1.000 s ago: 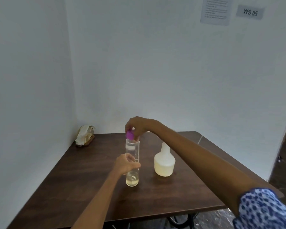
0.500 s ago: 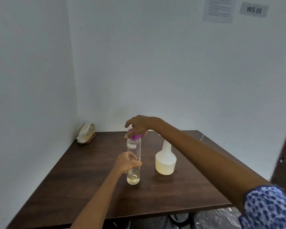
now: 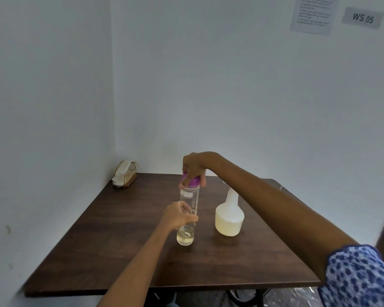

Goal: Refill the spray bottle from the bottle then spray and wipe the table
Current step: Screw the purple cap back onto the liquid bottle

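Clear plastic bottle (image 3: 187, 216), upright on dark wooden table (image 3: 111, 240): left hand (image 3: 177, 216) grips body, right hand (image 3: 194, 168) pinches purple cap (image 3: 192, 181). White spray bottle (image 3: 229, 216) just right.

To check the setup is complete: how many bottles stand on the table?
2. The clear bottle with the purple cap stands mid-table, held by the left hand and right hand. The white spray bottle stands to its right, head removed.
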